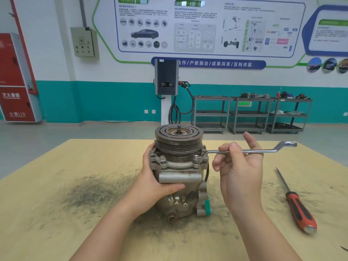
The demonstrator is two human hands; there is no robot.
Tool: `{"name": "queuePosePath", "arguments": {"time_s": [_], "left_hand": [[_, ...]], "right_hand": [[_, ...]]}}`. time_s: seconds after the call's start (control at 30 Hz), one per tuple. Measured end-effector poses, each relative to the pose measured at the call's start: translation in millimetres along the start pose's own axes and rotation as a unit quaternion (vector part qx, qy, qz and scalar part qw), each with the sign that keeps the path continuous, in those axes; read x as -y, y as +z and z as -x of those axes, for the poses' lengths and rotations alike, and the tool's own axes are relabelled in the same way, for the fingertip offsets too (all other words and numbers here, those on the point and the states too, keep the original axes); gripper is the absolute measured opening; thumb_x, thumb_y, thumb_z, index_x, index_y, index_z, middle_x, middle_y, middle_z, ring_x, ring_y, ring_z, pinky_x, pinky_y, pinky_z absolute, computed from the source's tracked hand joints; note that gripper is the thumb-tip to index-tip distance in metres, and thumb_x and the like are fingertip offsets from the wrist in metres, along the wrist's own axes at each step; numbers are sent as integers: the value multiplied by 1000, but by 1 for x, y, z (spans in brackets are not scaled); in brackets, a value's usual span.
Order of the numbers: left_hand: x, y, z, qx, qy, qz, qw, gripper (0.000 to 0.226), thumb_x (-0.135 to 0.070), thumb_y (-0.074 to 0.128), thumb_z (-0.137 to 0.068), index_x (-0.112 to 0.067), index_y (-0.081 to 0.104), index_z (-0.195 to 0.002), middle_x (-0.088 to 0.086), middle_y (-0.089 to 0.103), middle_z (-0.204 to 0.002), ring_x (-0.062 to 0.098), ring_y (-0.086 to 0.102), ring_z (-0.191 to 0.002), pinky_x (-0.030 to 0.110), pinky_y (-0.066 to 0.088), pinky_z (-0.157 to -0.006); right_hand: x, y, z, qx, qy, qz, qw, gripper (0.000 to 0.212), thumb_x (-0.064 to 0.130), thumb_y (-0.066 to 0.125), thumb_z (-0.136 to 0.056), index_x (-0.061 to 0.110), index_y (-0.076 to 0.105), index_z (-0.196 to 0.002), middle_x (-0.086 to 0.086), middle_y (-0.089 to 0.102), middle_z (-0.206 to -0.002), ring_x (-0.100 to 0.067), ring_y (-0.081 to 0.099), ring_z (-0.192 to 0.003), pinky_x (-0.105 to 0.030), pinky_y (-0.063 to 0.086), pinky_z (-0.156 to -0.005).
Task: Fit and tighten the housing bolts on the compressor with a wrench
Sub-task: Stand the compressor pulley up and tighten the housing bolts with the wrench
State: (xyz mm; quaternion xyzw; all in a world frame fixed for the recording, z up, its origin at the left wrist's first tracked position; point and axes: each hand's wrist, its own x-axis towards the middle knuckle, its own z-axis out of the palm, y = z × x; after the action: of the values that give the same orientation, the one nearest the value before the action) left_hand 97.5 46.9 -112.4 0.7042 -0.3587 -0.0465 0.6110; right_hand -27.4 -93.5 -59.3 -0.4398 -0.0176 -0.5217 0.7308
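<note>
A grey metal compressor (179,178) stands upright on the table, its grooved pulley (178,139) on top. Housing bolts (162,158) stick up from the flange below the pulley. My left hand (153,176) grips the compressor body from the left, thumb across its front. A silver offset ring wrench (250,151) lies level, its near ring end set on a bolt at the flange's right side (196,158). My right hand (240,166) holds the wrench shaft between thumb and fingers, with one finger pointing up.
A red-and-black-handled screwdriver (296,202) lies on the table at the right. The yellow tabletop (75,204) carries dark grime smears left of the compressor. Beyond the table stand grey shelf carts (250,113) and a charging post (166,91).
</note>
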Motion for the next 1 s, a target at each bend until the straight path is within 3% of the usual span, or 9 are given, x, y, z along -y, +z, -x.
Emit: {"name": "queuePosePath", "arguments": {"time_s": [0.1,0.23,0.33,0.4,0.5,0.6,0.73,0.87,1.0], "left_hand": [[1,0,-1,2,4,5,1000,111,-51,93,-48,-87,9,-111,-27,51,-135,-11,59,-112,10,50,-86],[5,0,-1,-4,11,17,1000,115,-62,94,-39,-84,13,-119,-27,56,-133,-5,60,-116,23,50,-97],[8,3,-4,-5,17,19,1000,112,-65,92,-44,-80,14,-123,-33,60,-124,-5,61,-114,13,51,-88],[8,5,-5,-20,15,27,999,111,-72,89,-41,-76,16,-125,-43,59,-114,-7,60,-113,5,46,-82],[7,5,-5,-8,16,25,1000,111,-69,91,-43,-78,15,-124,-37,58,-123,-4,59,-118,15,49,-89],[6,1,-1,1,17,22,1000,112,-62,94,-42,-81,16,-121,-28,57,-132,-4,58,-120,20,49,-95],[3,1,0,4,7,12,1000,110,-49,94,-49,-86,13,-114,-30,52,-135,-12,56,-117,5,45,-86],[1,1,0,7,2,13,1000,110,-49,91,-49,-82,10,-116,-28,50,-136,-13,55,-115,1,43,-83],[0,1,1,10,-1,13,1000,110,-47,89,-49,-82,8,-115,-29,50,-135,-16,55,-112,-1,42,-80]], "right_hand": [[-8,3,16,36,-154,68,985,19,10,37,-99,25,40,-112,-1,62,-73,-17,56,-52,-27,47,-52],[-19,4,32,131,-325,194,916,7,22,44,-102,22,49,-107,-11,61,-84,-14,63,-66,-22,52,-63],[-23,4,37,197,-386,288,854,11,22,58,-96,12,60,-97,-11,63,-86,-12,61,-80,-20,51,-71],[-23,5,38,232,-397,301,836,11,17,67,-88,9,65,-95,-8,64,-89,-11,61,-84,-23,53,-71],[-18,4,34,237,-414,291,829,15,19,63,-93,6,67,-98,-9,67,-94,-15,64,-86,-25,54,-75],[-8,7,30,179,-355,192,897,14,24,46,-102,17,54,-112,-9,67,-91,-15,67,-74,-23,54,-70],[-2,11,21,36,-157,83,983,14,14,37,-102,25,42,-109,-4,67,-77,-16,61,-55,-28,53,-58],[0,4,9,-15,-33,17,999,19,4,32,-105,18,43,-102,-2,65,-64,-15,53,-45,-22,46,-46],[3,-1,-4,-10,52,-31,998,20,0,32,-103,14,44,-95,-6,63,-61,-16,50,-43,-23,40,-42]]}}
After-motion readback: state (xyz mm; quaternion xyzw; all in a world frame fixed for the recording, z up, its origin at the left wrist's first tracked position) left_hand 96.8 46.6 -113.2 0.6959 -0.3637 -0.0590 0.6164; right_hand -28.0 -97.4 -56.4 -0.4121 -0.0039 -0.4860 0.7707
